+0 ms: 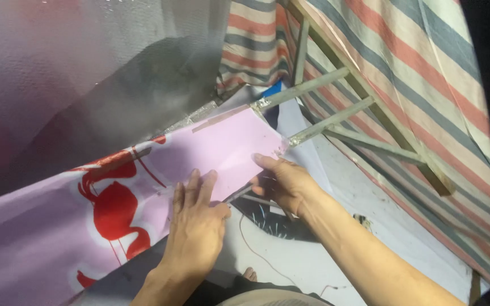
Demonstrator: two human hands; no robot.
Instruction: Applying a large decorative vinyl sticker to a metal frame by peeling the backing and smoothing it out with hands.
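Note:
A pale purple printed banner (222, 150) with a red bird-like figure (114, 212) stretches across a frame from lower left to centre. My left hand (195, 221) lies flat on its lower edge, fingers pressed against the sheet. My right hand (282, 181) pinches the banner's right end near the corner, thumb on top, where it meets a grey metal bar (307, 88). A strip of tape (222, 118) runs along the banner's top edge.
Red, grey and white striped tarpaulin (426, 85) hangs on the right over a frame of angled metal bars (370, 141). A dim translucent sheet (86, 73) fills the upper left. Below lie a pale floor sheet (404, 226), a thin wire (256, 249) and my toe (249, 275).

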